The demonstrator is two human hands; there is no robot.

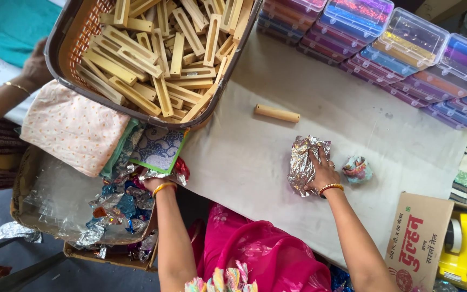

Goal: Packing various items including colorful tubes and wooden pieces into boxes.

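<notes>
My right hand (321, 172) lies flat on a crinkled silver foil sheet (304, 160) spread on the white tabletop (255, 157). A small wad of coloured foil (357, 169) sits just right of that hand. My left hand (155, 181) reaches down to the left into a cardboard box of foil pieces (109, 208) and grips shiny foil there. One wooden stick (277, 113) lies alone on the table above the silver sheet.
A large basket (63, 65) full of slotted wooden blocks (163, 54) overhangs the table's left end. Stacked clear boxes of coloured items (406, 54) line the far right. A cardboard carton (420, 240) and yellow tape dispenser (457, 251) stand at lower right. Another person's arm (6, 92) is at the left.
</notes>
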